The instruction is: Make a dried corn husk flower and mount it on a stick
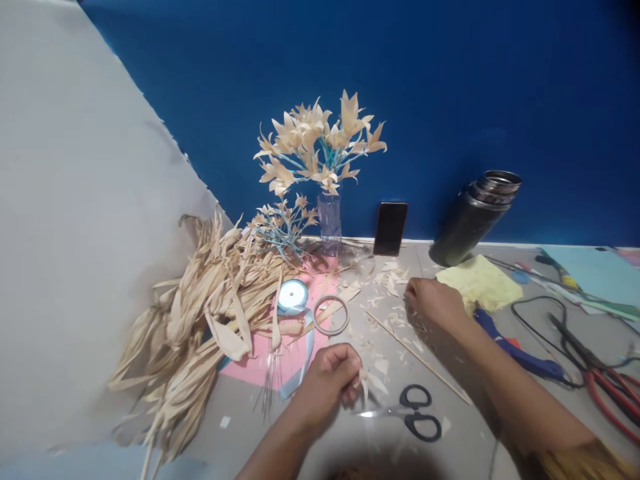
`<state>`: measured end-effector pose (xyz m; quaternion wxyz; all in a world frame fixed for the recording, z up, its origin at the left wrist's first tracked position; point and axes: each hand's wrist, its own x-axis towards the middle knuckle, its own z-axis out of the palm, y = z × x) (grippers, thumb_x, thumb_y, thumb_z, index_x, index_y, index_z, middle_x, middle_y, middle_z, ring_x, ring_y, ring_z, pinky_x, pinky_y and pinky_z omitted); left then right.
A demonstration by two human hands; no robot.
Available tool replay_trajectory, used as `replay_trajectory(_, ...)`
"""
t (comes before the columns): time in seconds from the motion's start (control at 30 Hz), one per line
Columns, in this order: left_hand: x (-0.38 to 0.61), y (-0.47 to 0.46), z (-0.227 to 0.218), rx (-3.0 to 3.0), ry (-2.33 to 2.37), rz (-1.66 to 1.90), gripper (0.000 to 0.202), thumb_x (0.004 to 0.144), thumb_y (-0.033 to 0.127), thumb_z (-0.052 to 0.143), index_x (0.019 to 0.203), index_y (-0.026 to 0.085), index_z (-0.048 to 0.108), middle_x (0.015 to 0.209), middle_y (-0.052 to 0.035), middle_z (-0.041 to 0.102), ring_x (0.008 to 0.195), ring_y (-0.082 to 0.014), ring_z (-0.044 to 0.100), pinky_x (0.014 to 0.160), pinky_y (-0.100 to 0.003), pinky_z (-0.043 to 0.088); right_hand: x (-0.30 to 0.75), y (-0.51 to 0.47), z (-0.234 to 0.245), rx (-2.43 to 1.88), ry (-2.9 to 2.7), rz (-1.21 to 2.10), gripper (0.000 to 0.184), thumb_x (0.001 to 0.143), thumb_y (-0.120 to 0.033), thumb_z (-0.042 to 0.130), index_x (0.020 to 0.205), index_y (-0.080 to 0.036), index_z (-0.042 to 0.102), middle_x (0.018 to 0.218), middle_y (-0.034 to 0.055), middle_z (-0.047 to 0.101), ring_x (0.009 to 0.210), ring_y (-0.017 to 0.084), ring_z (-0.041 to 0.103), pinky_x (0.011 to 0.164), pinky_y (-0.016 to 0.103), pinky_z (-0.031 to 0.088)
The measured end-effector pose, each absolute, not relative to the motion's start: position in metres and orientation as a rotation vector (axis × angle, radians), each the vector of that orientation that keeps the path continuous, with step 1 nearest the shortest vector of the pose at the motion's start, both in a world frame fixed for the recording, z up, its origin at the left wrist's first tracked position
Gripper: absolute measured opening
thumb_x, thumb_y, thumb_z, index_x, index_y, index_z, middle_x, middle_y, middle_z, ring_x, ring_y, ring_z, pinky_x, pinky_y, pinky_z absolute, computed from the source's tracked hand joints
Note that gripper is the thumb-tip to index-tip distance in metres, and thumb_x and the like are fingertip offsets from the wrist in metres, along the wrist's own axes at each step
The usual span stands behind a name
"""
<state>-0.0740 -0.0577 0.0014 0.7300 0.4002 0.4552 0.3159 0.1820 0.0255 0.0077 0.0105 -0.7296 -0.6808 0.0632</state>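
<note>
My left hand is closed in a pinch on a small cut piece of dried husk, held just above the table. Black-handled scissors lie right of it. My right hand reaches forward with curled fingers among pale husk scraps; whatever it grips is hidden. A thin wooden skewer lies between the hands. A heap of dried corn husks lies at the left. A clear vase of husk flowers stands at the blue wall.
A blue ribbon spool and a tape ring lie on pink paper. A phone leans on the wall, a dark flask beside it. Yellow cloth, blue glue gun, red-handled pliers and cables lie at right.
</note>
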Motion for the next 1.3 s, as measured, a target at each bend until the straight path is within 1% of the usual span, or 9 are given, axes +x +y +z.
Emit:
replay_trajectory(0.1, -0.067, -0.056, 0.000, 0.884, 1.002, 0.683, 0.056, 0.068, 0.066, 0.078, 0.064, 0.016, 0.053, 0.054, 0.0017, 0.052, 0.045, -0.0083, 0.045, 0.049, -0.022, 0.031, 0.177, 0.033, 0.001, -2.259, -2.110, 0.246, 0.020, 0.092, -0.026, 0.054, 0.089, -0.018, 0.072, 0.090, 0.0132, 0.075, 0.082, 0.025, 0.070, 0.059, 0.030, 0.031)
replay_trajectory(0.23, -0.062, -0.055, -0.001, 0.885, 0.986, 0.667, 0.055, 0.069, 0.066, 0.077, 0.065, 0.017, 0.053, 0.054, 0.0019, 0.052, 0.046, -0.0085, 0.045, 0.050, -0.023, 0.032, 0.173, 0.036, -0.009, -2.253, -2.082, 0.297, 0.020, 0.090, -0.034, 0.059, 0.089, -0.019, 0.071, 0.095, 0.0106, 0.074, 0.084, 0.024, 0.069, 0.059, 0.029, 0.030)
replay_trajectory(0.4, -0.060, -0.057, -0.003, 0.873, 0.986, 0.661, 0.054, 0.069, 0.065, 0.077, 0.065, 0.017, 0.053, 0.054, 0.0022, 0.052, 0.046, -0.0088, 0.045, 0.050, -0.023, 0.031, 0.172, 0.036, -0.015, -2.261, -2.042, 0.337, 0.019, 0.092, -0.030, 0.056, 0.085, -0.022, 0.071, 0.093, 0.0063, 0.074, 0.083, 0.020, 0.067, 0.060, 0.028, 0.030)
replay_trajectory(0.53, -0.060, -0.057, -0.004, 0.866, 0.987, 0.661, 0.054, 0.069, 0.065, 0.077, 0.066, 0.017, 0.053, 0.053, 0.0024, 0.052, 0.045, -0.0085, 0.045, 0.050, -0.023, 0.031, 0.179, 0.037, -0.011, -2.306, -1.976, 0.311, 0.023, 0.094, -0.028, 0.051, 0.090, -0.023, 0.072, 0.095, 0.0065, 0.075, 0.084, 0.020, 0.067, 0.060, 0.028, 0.031)
replay_trajectory(0.67, -0.060, -0.057, -0.008, 0.863, 0.988, 0.661, 0.054, 0.068, 0.066, 0.078, 0.066, 0.017, 0.053, 0.054, 0.0024, 0.052, 0.045, -0.0085, 0.045, 0.049, -0.023, 0.032, 0.192, 0.043, -0.008, -2.405, -1.862, 0.238, 0.027, 0.095, -0.028, 0.047, 0.095, -0.023, 0.073, 0.095, 0.0091, 0.074, 0.083, 0.023, 0.067, 0.059, 0.029, 0.031)
replay_trajectory(0.9, -0.058, -0.056, -0.010, 0.864, 0.979, 0.657, 0.054, 0.068, 0.065, 0.077, 0.065, 0.017, 0.053, 0.053, 0.0026, 0.052, 0.044, -0.0080, 0.044, 0.048, -0.023, 0.032, 0.192, 0.054, -0.020, -2.362, -1.902, 0.242, 0.022, 0.093, -0.027, 0.056, 0.104, -0.025, 0.074, 0.107, 0.0085, 0.072, 0.090, 0.023, 0.068, 0.063, 0.028, 0.036)
replay_trajectory(1.13, -0.057, -0.056, -0.009, 0.874, 0.991, 0.658, 0.052, 0.071, 0.063, 0.076, 0.064, 0.017, 0.052, 0.054, 0.0021, 0.052, 0.045, -0.0080, 0.044, 0.049, -0.023, 0.032, 0.191, 0.054, -0.028, -2.262, -1.813, 0.290, 0.026, 0.098, -0.032, 0.052, 0.096, -0.022, 0.075, 0.107, 0.0110, 0.068, 0.090, 0.022, 0.066, 0.066, 0.027, 0.038)
replay_trajectory(1.23, -0.056, -0.055, -0.007, 0.871, 0.997, 0.656, 0.053, 0.070, 0.064, 0.076, 0.065, 0.017, 0.052, 0.054, 0.0022, 0.052, 0.045, -0.0079, 0.044, 0.049, -0.023, 0.031, 0.194, 0.053, -0.026, -2.172, -1.724, 0.377, 0.025, 0.096, -0.026, 0.050, 0.093, -0.018, 0.073, 0.099, 0.0115, 0.070, 0.085, 0.021, 0.065, 0.065, 0.027, 0.040)
replay_trajectory(1.3, -0.055, -0.054, -0.004, 0.873, 0.998, 0.660, 0.053, 0.069, 0.064, 0.077, 0.065, 0.017, 0.052, 0.054, 0.0023, 0.052, 0.045, -0.0079, 0.045, 0.049, -0.023, 0.032, 0.196, 0.050, -0.020, -2.084, -1.674, 0.504, 0.025, 0.093, -0.025, 0.050, 0.087, -0.016, 0.073, 0.082, 0.0089, 0.071, 0.072, 0.019, 0.064, 0.061, 0.026, 0.041)
